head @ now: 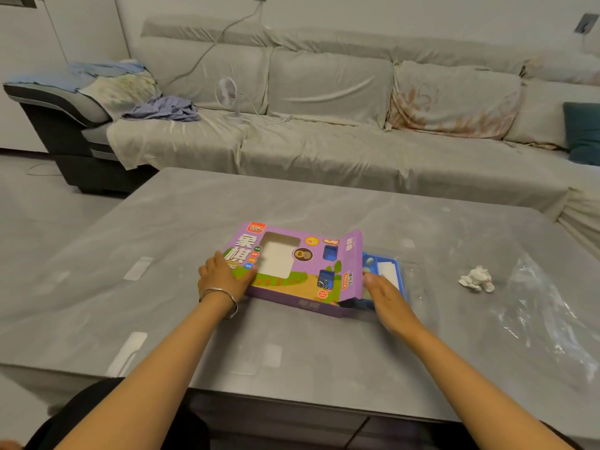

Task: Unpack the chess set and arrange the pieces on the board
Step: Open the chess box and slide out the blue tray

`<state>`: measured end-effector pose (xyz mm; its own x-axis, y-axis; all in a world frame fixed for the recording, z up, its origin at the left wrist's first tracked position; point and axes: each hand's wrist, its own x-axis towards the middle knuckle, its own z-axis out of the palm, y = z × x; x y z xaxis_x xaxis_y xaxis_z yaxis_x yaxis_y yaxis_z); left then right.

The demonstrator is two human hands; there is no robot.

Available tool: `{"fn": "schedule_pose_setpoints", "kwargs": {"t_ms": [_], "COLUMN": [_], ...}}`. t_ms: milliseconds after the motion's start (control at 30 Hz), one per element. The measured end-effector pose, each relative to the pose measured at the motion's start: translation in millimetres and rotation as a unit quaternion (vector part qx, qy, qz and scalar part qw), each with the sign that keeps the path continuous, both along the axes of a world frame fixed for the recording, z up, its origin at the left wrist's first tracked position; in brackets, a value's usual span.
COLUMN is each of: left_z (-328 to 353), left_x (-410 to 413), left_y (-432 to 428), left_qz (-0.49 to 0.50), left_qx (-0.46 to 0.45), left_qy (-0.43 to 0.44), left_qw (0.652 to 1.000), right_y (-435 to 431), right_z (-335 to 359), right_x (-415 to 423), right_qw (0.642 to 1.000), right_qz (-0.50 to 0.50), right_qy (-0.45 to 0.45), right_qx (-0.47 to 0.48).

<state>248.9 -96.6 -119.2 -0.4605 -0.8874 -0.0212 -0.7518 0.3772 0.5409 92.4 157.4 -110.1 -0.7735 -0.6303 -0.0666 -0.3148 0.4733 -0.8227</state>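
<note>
Your left hand lies flat on the left end of the purple chess set box, fingers spread loosely and pressing down rather than gripping; a silver bracelet circles that wrist. The box rests near the middle of the grey table, its right end flap standing open. A blue plastic tray sticks partway out of that open end. Your right hand sits against the tray's near edge, fingers extended along it; you cannot tell whether they actually pinch it. A crumpled white tissue lies toward the table's right edge, beside clear plastic wrap.
</note>
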Motion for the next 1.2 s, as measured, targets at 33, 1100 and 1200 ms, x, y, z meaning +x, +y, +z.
{"fn": "schedule_pose_setpoints", "kwargs": {"t_ms": [33, 1100, 1200], "left_z": [1, -3, -7], "left_x": [3, 4, -8], "left_y": [-1, 58, 72], "left_qz": [0.012, 0.07, 0.069], "left_qx": [0.025, 0.51, 0.518], "left_qy": [0.005, 0.458, 0.458], "left_qw": [1.0, 0.725, 0.72], "right_y": [0, 23, 25], "right_z": [-3, -16, -17], "right_x": [1, 36, 33], "right_qw": [1.0, 0.933, 0.928], "right_qz": [0.009, 0.127, 0.13], "right_qy": [-0.003, 0.264, 0.282], "right_qx": [-0.004, 0.209, 0.204]}}
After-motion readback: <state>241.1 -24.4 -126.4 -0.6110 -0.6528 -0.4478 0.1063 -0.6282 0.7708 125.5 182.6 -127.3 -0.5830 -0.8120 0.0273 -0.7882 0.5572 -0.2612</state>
